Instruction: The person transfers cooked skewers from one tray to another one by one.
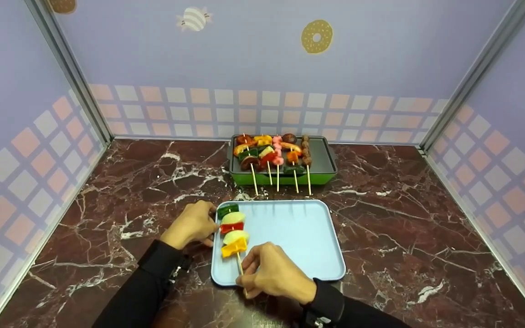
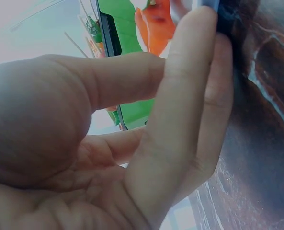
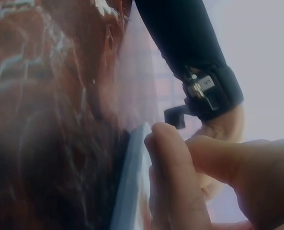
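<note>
A light-blue tray (image 1: 290, 237) lies on the marble-patterned counter in the head view. Along its left side runs a vegetable skewer (image 1: 234, 228) with green, pale, red and yellow-orange pieces. My right hand (image 1: 274, 271) pinches the bare lower end of the stick between thumb and fingers, over the tray's near edge. At the tray's left rim is my left hand (image 1: 193, 225), its fingertips at the rim beside the red and pale pieces. In the left wrist view, a fingertip overlaps the tray's edge; an orange piece (image 2: 155, 28) shows beyond the fingers.
Behind the tray stands a green grill (image 1: 285, 177) with a dark top. Several other skewers (image 1: 278, 152) lie on it, their sticks pointing toward me. Tiled-pattern walls (image 1: 262, 109) enclose the counter (image 1: 404, 241) at the back and both sides.
</note>
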`<state>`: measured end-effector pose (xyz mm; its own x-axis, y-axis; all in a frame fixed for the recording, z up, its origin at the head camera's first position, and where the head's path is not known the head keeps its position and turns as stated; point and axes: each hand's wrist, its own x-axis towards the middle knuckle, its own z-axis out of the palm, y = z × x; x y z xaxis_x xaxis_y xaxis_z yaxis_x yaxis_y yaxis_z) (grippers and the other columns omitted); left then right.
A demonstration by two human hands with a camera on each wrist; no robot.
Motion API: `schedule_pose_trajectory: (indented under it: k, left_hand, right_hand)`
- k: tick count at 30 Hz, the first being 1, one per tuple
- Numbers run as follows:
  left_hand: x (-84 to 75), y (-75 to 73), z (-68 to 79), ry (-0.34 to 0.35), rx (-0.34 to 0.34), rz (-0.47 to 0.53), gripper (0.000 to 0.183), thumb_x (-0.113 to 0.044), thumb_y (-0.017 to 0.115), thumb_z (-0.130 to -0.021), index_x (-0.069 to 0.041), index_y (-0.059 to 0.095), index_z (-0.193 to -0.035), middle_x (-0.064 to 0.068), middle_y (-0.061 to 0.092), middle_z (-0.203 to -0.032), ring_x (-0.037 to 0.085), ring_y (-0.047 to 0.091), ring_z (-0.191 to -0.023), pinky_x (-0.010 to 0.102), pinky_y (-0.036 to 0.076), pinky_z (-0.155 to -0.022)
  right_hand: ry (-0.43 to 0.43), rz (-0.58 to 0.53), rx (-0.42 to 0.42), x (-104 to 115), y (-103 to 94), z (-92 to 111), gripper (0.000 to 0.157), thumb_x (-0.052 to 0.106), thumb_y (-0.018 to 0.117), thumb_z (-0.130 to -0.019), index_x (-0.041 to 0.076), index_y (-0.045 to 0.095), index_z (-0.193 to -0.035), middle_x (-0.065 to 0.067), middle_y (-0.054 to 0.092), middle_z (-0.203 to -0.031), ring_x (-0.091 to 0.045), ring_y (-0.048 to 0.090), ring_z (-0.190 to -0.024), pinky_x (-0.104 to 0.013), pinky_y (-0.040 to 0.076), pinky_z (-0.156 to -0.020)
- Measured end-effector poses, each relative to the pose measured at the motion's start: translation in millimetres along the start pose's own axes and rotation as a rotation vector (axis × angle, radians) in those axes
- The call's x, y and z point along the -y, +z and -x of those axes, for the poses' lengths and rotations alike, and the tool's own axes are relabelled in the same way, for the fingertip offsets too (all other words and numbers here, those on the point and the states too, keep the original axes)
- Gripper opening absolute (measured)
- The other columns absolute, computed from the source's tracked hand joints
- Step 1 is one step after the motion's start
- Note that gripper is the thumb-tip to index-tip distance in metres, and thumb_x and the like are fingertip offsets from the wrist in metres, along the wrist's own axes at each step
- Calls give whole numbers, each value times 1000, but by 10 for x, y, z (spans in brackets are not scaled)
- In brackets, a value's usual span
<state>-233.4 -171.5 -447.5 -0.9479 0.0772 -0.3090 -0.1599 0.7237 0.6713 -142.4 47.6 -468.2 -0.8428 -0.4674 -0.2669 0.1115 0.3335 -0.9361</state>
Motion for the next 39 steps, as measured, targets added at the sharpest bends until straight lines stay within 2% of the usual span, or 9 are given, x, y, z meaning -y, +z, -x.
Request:
schedule_pose_trajectory:
  k: [7, 15, 25, 30, 39]
  left_hand:
    - [11, -2, -10, 7, -1, 11, 51, -5, 67, -86, -3, 53, -135, 13, 71, -87, 24, 71, -56, 36, 64, -53]
    - [25, 8, 0, 17, 0, 21, 54, -2, 67, -84, -2, 52, -137, 13, 71, -88, 23, 71, -57, 35, 63, -53]
    - [39, -49, 2, 15, 63, 53, 62, 5, 64, -79, -4, 49, -139, 11, 70, -89, 26, 72, -63, 36, 65, -59]
    - [44, -71, 20, 20, 111, 108, 65, 6, 68, -81, -2, 45, -141, 14, 68, -94, 27, 72, -65, 37, 66, -61]
    - [65, -71, 25, 21, 135, 167, 63, 5, 69, -83, -3, 44, -141, 17, 65, -101, 27, 71, -68, 37, 66, -64]
  right_hand:
    - [-6, 19, 23, -2, 115, -32, 24, 8, 84, -76, 3, 65, -91, -13, 71, -75, -25, 71, -54, -40, 63, -52]
    - [0, 51, 42, -11, 118, -62, 20, 15, 85, -77, 9, 68, -86, -15, 72, -73, -25, 71, -53, -40, 63, -51]
    - [-24, 76, 74, 3, 99, -83, 21, 20, 84, -78, 9, 72, -92, -15, 73, -71, -25, 71, -52, -40, 63, -50]
    - [-22, 68, 79, 10, 85, -82, 23, 18, 84, -79, 7, 72, -95, -14, 73, -74, -26, 71, -52, -41, 63, -50]
    - [-68, 91, 74, 10, -7, -60, 21, 19, 83, -80, 7, 73, -95, -14, 73, -73, -25, 70, -51, -42, 62, -50]
